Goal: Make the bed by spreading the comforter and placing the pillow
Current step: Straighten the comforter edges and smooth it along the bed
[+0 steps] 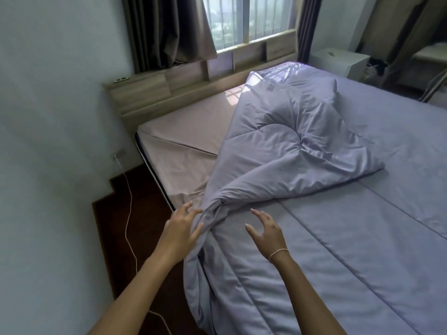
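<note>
On the bed (183,131), the lavender comforter (338,250) covers the right and near portions of the mattress. Its upper left corner is folded back toward the centre, forming a bunched, twisted ridge (242,187) that runs down to the near left edge. The pinkish fitted sheet (193,126) is exposed at the upper left, next to the wooden headboard (150,93).

Left hand (180,229): fingers spread, fingertips touching the twisted end of the fold at the mattress edge; no closed grip is visible. Right hand (267,232): fingers spread and slightly curved, held just above the flat comforter surface, holding nothing. A thin band (278,253) encircles the right wrist.

A white cable (129,213) runs from the wall socket down along the dark floor (116,228).
</note>
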{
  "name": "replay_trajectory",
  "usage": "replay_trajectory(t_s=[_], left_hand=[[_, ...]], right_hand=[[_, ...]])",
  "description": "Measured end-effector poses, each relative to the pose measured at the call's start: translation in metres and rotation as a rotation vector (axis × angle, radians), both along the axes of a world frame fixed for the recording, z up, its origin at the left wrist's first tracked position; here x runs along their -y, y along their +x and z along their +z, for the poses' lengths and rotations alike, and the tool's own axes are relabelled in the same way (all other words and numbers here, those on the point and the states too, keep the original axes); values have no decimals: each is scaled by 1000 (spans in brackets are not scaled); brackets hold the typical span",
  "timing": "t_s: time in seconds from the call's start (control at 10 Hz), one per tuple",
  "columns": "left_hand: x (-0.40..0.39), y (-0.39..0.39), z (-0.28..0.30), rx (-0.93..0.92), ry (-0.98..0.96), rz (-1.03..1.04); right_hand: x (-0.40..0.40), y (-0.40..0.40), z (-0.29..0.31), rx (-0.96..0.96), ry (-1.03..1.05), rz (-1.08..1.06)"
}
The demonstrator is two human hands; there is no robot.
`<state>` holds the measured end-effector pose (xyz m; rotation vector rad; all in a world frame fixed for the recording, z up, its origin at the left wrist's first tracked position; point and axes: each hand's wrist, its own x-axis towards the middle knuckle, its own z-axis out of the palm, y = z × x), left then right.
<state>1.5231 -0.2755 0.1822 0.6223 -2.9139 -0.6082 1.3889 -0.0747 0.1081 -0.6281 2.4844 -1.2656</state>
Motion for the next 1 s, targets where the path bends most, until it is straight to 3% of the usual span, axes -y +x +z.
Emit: replay_trajectory(t_s=[0.2,0.4,0.5,0.6,0.8,0.9,1.0], left_hand=[[41,-75,-21,43,10,-96],[62,-175,-87,255,65,-288],[79,-224,-112,366,52,-384],[106,-261,-132,429,166,-464],[166,-283,-143,563,390,-680],[191,-286,-130,645,407,-757],[211,-299,-131,574,377,-837]], right_hand=[[25,-50,15,60,-62,-164],[22,-74,-2,150,-16,-444],[22,-81,-19,206,22,-640],[44,-87,-34,305,43,-857],[139,-114,-56,434,2,-1041],[169,-134,-53,479,-39,-1095],[180,-168,-49,463,-55,-1090]])
